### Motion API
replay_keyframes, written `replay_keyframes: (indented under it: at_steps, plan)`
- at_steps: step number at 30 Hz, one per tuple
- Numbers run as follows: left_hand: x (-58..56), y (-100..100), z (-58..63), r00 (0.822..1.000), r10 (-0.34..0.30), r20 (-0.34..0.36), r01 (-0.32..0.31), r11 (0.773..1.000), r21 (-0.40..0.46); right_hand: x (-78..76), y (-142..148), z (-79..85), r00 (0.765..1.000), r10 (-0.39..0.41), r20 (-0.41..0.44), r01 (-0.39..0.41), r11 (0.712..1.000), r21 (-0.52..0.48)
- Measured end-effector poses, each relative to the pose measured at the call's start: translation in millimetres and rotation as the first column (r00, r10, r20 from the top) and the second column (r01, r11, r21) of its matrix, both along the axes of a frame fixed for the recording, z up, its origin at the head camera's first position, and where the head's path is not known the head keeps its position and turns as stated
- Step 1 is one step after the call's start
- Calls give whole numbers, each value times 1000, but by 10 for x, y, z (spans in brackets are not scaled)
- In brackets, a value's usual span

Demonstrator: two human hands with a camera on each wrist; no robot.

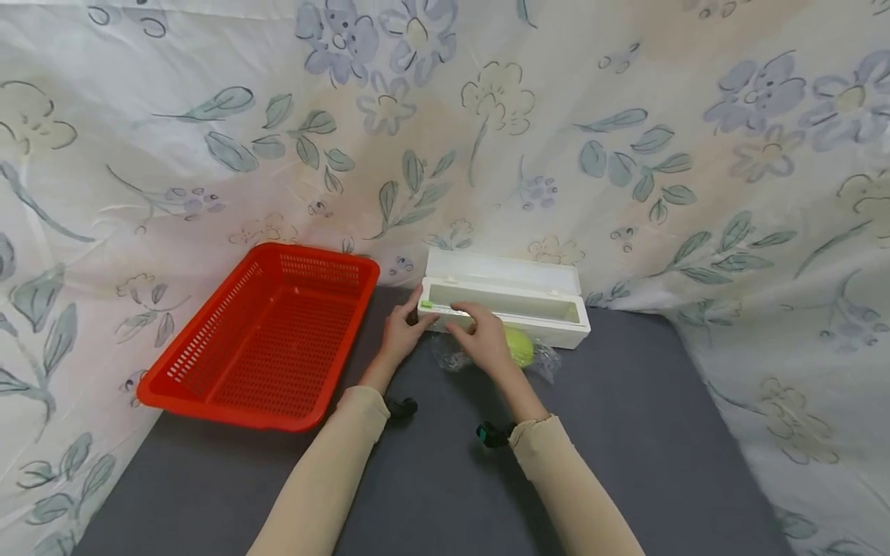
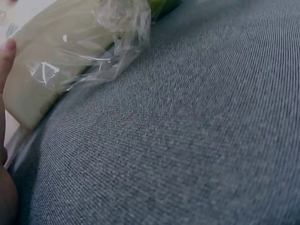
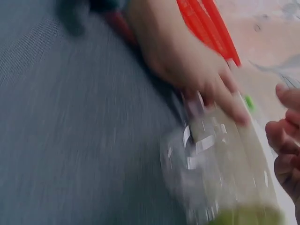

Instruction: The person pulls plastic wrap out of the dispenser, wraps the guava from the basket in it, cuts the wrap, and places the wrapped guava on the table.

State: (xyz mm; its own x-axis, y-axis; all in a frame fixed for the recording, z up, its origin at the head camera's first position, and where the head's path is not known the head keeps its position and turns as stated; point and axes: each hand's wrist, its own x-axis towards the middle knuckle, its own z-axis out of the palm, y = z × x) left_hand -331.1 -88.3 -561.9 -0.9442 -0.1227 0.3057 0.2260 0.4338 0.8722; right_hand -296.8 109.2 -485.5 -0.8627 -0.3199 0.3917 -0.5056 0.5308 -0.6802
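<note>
A long white box stands at the back of the table with its lid raised. It looks like a cling film dispenser, with a small green piece at its left end. My left hand holds that end, thumb over the front and fingers along the side. Just above the front edge is my right hand, fingers loosely bent and nothing visible between them. A rounded yellow-green item lies before the box, partly hidden by the right hand, with crumpled clear plastic around it.
To the left sits a red perforated basket, its right side close to my left forearm. Dark grey cloth covers the table. A floral curtain hangs directly behind the box and basket.
</note>
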Motion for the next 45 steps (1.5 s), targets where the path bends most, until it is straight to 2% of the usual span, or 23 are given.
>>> replay_keyframes:
  at_steps: [4, 10, 13, 18, 21, 26, 32, 36, 40, 45]
  plan:
    - [-4, 27, -2, 1000, -2, -29, 1, 1000, -23, -134, -271, 16, 995, 9, 101, -9, 1000, -6]
    - [-12, 37, -17, 998, -39, -52, 39, 999, -6, -283, -459, 9, 986, -83, 143, 83, 997, 8]
    - [-7, 10, -33, 999, -26, -33, 27, 1000, 2, -343, -504, 4, 981, -78, 176, 81, 997, -14]
    - [15, -22, -19, 1000, -3, -9, 3, 1000, 21, -433, -538, 4, 945, -39, 323, 71, 994, -87]
    - [13, -24, -8, 1000, -3, -7, 3, 1000, 9, -458, -530, 15, 926, -28, 377, 74, 991, -108]
    - [11, -21, -17, 1000, 8, 10, -8, 1000, 7, -477, -507, 7, 929, -20, 370, 54, 995, -81]
    - [4, -5, -31, 1000, 9, 10, -8, 1000, -23, -506, -481, 1, 950, -29, 312, 39, 999, -26]
    - [9, 0, -26, 1000, 1, 19, -1, 1000, -6, -511, -439, 22, 960, -58, 274, 49, 998, 41]
    - [20, -1, -27, 1000, 6, 19, -6, 1000, 15, -519, -382, 61, 960, -68, 270, 40, 994, 106]
    - [37, 10, -19, 1000, 0, 11, -1, 1000, 18, -542, -291, 123, 956, -28, 290, -9, 992, 126]
